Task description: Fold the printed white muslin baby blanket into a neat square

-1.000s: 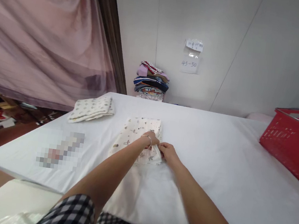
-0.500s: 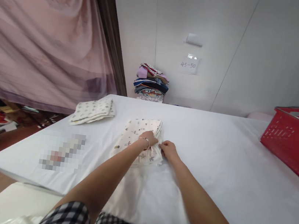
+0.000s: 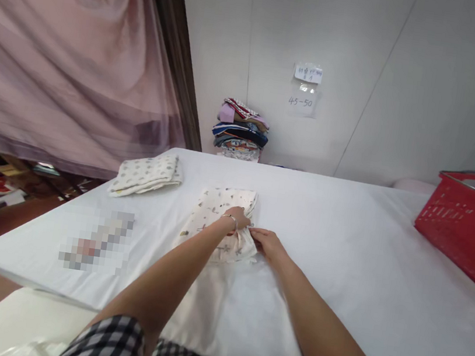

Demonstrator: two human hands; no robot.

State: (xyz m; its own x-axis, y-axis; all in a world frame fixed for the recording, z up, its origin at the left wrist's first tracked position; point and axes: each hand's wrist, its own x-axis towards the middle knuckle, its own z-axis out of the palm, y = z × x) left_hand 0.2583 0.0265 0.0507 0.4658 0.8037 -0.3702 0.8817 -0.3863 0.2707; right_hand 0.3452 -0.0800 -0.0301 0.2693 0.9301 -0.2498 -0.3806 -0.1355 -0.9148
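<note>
A folded white cloth with small printed figures (image 3: 215, 207) lies in the middle of the white table (image 3: 343, 240). My left hand (image 3: 238, 218), with a thin bracelet at the wrist, rests on the cloth's near right part, fingers closed on the fabric. My right hand (image 3: 267, 243) pinches the cloth's near right corner, just beside the left hand. A second folded patterned cloth (image 3: 146, 172) lies apart at the table's far left.
A red plastic basket (image 3: 469, 225) stands at the right edge of the table. A stack of folded coloured clothes (image 3: 241, 128) sits against the back wall under paper labels. A pink curtain (image 3: 70, 48) hangs at left, with clutter on the floor below.
Both hands stay at the cloth's near right corner; they have shifted only slightly, the right hand a little nearer to me. The cloth's corner looks more gathered.
</note>
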